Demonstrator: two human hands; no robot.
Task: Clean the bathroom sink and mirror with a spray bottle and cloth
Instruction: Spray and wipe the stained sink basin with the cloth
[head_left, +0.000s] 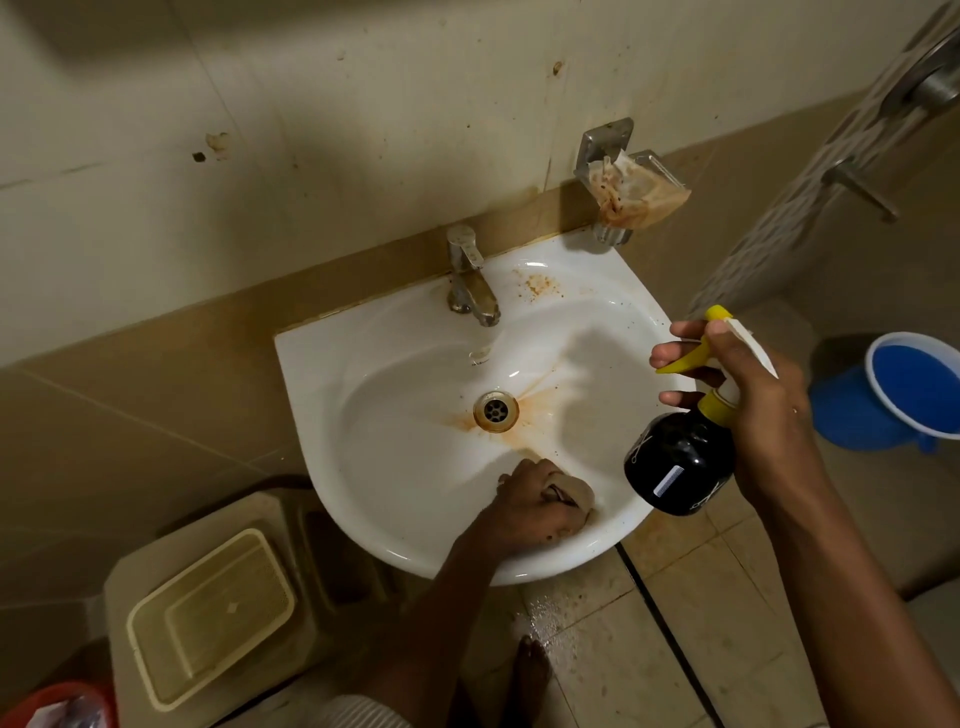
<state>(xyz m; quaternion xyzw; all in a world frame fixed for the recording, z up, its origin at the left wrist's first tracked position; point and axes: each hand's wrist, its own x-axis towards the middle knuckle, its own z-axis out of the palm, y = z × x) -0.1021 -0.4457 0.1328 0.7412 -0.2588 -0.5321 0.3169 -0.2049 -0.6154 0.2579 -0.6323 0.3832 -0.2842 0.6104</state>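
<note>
The cloth (571, 496) lies bunched against the near inner wall of the sink (363, 358), pressed down under the left hand (535, 501), whose fingers are curled tight around it. It looks soft and limp, likely damp, so it should fold to the curve of the basin and is best held wadded in the palm, as it is here. Orange-brown stains spread from the drain (496, 410) toward the cloth, and another speckled patch sits on the rim right of the tap (470, 278); both look untouched so far.

The bottle (680, 457) hangs over the right edge of the sink, gripped at the neck by the right hand (753, 405), with fingers wrapped over the yellow trigger (680, 358) and the nozzle aimed leftward toward the basin. Its dark body seems rigid plastic, smooth and possibly slippery if wet, so the neck below the trigger is the safe hold. How full it is cannot be told.

Further out, a stained soap holder (631, 182) is fixed to the wall, a blue bucket (904, 389) stands on the floor to the right, and a beige box (208, 618) sits below the sink. No mirror is in view.
</note>
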